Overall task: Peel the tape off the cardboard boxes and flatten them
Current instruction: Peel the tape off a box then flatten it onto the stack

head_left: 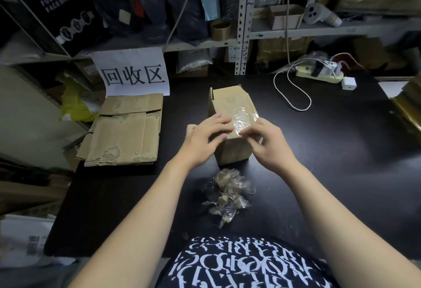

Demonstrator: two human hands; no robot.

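Step in hand looks like getting the tape started. The cardboard box (230, 105) is lying mid-surface (330, 151), right in front of the person, far-end flaps open. A clear tape (241, 118) patch is covering the near half of its top face.

Left hand (202, 142) is resting on the box top, fingers nearly straight and spread, tips reaching the left edge of the tape. It's gripping nothing, just pressing the box down. Right hand (266, 144) is curling in at the near right corner of the top, fingertips closing narrow on the tape edge. It reads as a pinch, but I can't tell whether the edge is actually lifting.

How I'd do it:
- get a full corner up before pulling
- peel low and back along the face, slowly, since a steep pull is probably tearing the paper skin or snapping the film
- be holding the box down close beside the peel line so it isn't lifting or sliding

Flattened boxes (127, 133) are piling up at the left of the surface. The wad of peeled tape (227, 194) is sitting just on the near side of the box.
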